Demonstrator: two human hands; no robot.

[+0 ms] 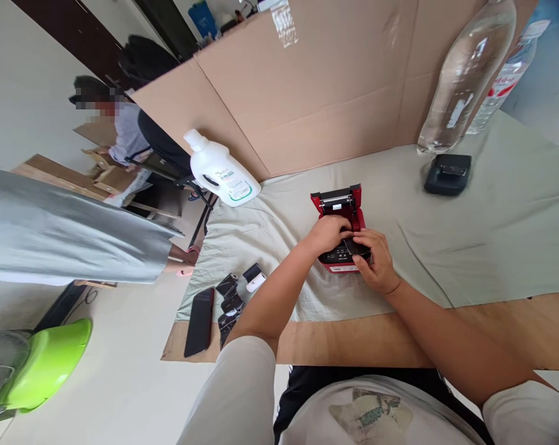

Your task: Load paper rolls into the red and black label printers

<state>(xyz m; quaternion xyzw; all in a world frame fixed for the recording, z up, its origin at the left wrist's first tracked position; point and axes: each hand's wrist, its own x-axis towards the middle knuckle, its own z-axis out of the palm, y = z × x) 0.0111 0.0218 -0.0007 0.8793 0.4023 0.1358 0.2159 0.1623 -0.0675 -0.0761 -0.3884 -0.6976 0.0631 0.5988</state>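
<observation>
A small red and black label printer (338, 267) stands on the cloth with its lid (337, 199) raised. My left hand (329, 235) reaches into the printer's open bay, its fingers bent and their tips partly hidden. Against the front right of the printer, my right hand (375, 259) pinches a dark, shiny flat strip (356, 247) between thumb and fingers. The strip lies over part of the printer's front panel. What my left fingertips hold inside the bay cannot be made out.
Left of my arm lie several small dark rolls (233, 301), a white roll (256, 282) and a phone (199, 322). Behind are a white jug (221, 170), a cardboard panel (325, 80), a large bottle (467, 80), a smaller bottle (506, 80) and a black device (448, 174). A person (126, 130) sits far left.
</observation>
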